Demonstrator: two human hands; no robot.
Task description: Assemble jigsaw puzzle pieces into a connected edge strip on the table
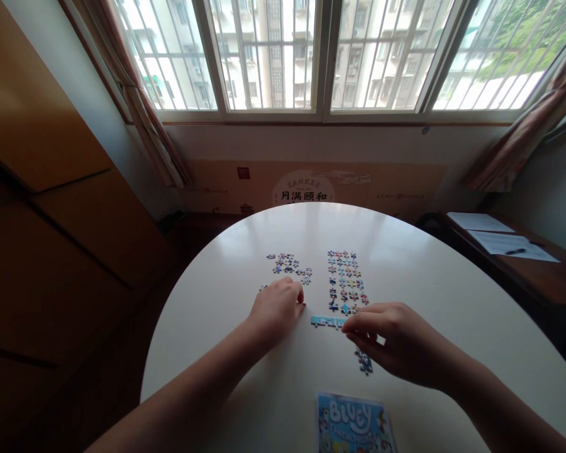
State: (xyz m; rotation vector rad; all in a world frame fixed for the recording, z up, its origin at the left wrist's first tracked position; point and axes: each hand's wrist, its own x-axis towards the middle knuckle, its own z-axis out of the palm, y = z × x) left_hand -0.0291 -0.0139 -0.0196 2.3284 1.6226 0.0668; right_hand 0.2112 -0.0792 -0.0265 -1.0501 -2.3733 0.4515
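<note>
Small jigsaw pieces lie on a round white table. My left hand rests curled on the table just below a loose cluster of pieces, its fingertips pinched on a tiny piece I can barely see. My right hand pinches the right end of a short joined strip of light blue pieces. Above that strip, several rows of sorted pieces are laid out. A few more pieces sit under my right palm.
A blue puzzle box lies at the table's near edge. A dark side desk with papers stands at the right. Wooden cabinets fill the left, and a barred window with curtains spans the back wall.
</note>
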